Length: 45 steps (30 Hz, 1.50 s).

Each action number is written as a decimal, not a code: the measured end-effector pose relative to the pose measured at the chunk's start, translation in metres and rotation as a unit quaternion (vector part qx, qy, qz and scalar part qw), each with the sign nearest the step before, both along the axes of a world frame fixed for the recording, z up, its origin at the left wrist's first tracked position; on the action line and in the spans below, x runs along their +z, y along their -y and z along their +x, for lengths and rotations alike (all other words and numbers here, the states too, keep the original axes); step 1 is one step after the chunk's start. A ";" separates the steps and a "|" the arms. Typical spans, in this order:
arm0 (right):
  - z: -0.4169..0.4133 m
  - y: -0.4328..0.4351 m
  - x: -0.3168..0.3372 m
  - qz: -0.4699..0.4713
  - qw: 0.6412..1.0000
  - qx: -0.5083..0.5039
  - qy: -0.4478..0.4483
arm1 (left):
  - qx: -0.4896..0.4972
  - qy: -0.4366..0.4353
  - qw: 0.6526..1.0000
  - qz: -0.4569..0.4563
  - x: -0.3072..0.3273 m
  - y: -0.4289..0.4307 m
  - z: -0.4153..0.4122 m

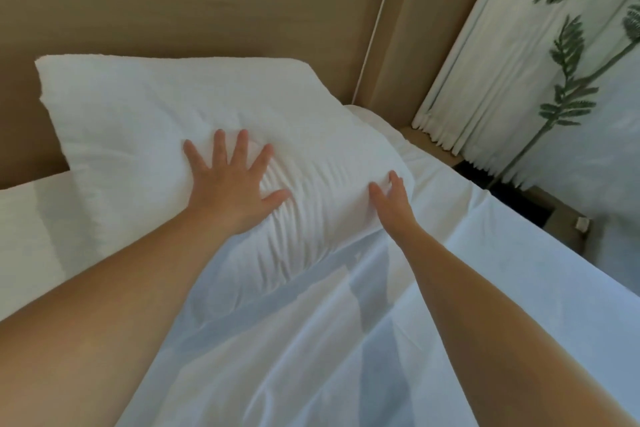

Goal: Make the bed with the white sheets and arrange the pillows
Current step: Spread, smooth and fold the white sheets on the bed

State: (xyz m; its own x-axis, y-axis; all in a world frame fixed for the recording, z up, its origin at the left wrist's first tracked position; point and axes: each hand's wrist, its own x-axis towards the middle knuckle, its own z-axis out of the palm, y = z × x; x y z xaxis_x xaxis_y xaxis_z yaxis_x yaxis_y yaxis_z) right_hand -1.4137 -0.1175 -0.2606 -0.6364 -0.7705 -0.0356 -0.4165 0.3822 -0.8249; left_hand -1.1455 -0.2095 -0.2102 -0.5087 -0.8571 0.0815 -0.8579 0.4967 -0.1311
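Note:
A white pillow (145, 114) leans against the tan headboard (207, 3) at the head of the bed. My left hand (230, 185) presses flat on the pillow's middle with its fingers spread, and creases fan out beside it. My right hand (393, 199) rests with straight fingers against the pillow's right end. A wrinkled white sheet (311, 340) covers the mattress below the pillow, between my two forearms.
The bed's right edge runs diagonally to the lower right. Beyond it hangs a white curtain (519, 62) with a green leaf print, above a dark gap and a strip of floor (561, 215). Another white surface (31, 218) lies at the left.

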 end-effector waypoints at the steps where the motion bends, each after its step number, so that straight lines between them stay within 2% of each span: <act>1: -0.010 0.006 -0.002 -0.005 1.000 -0.020 0.010 | 0.013 -0.002 1.000 0.010 -0.005 0.006 -0.003; 5: -0.034 0.015 -0.018 -0.019 0.995 -0.071 0.064 | 0.011 -0.032 0.999 0.004 -0.028 0.013 0.005; 10: -0.035 -0.003 -0.037 0.034 0.991 -0.101 0.080 | -0.040 -0.122 0.991 -0.045 -0.035 -0.023 0.044; 13: -0.044 -0.007 -0.030 0.039 0.989 -0.105 0.102 | 0.042 -0.188 0.979 -0.058 -0.052 -0.062 0.085; 16: -0.037 -0.012 -0.023 0.023 0.987 -0.106 0.122 | 0.141 -0.279 0.949 -0.035 -0.063 -0.094 0.109; 18: -0.022 -0.017 -0.020 0.022 0.985 -0.093 0.145 | 0.193 -0.348 0.918 0.008 -0.063 -0.114 0.112; 19: -0.013 -0.020 -0.016 0.021 0.983 -0.093 0.157 | 0.222 -0.394 0.891 0.037 -0.061 -0.123 0.112; 22: 0.006 -0.024 -0.008 0.022 0.975 -0.096 0.199 | 0.327 -0.537 0.770 0.109 -0.058 -0.143 0.111; 23: 0.014 -0.025 -0.006 0.032 0.968 -0.097 0.228 | 0.351 -0.562 0.739 0.121 -0.059 -0.146 0.112; 24: 0.022 -0.023 -0.007 0.047 0.959 -0.100 0.260 | 0.361 -0.570 0.726 0.132 -0.060 -0.149 0.114; 26: 0.042 -0.020 -0.006 0.061 0.941 -0.102 0.317 | 0.352 -0.574 0.724 0.147 -0.063 -0.152 0.119; 27: 0.050 -0.017 -0.008 0.062 0.942 -0.103 0.312 | 0.344 -0.576 0.725 0.155 -0.063 -0.151 0.122; 30: 0.061 -0.001 -0.012 0.041 0.978 -0.117 0.167 | 0.322 -0.556 0.749 0.164 -0.065 -0.143 0.139; 32: 0.063 0.008 -0.016 0.036 0.982 -0.137 0.122 | 0.314 -0.539 0.766 0.157 -0.066 -0.132 0.154; 37: 0.039 0.010 -0.016 -0.050 0.969 -0.212 0.115 | 0.277 -0.527 0.783 0.181 -0.072 -0.121 0.176; 39: 0.017 0.011 -0.021 -0.083 0.961 -0.220 0.147 | 0.252 -0.537 0.786 0.174 -0.072 -0.124 0.174; 43: -0.013 0.008 -0.038 -0.112 0.948 -0.207 0.216 | 0.267 -0.619 0.725 0.145 -0.063 -0.132 0.148; 45: -0.018 0.011 -0.028 -0.094 0.954 -0.200 0.200 | 0.292 -0.620 0.721 0.106 -0.063 -0.130 0.131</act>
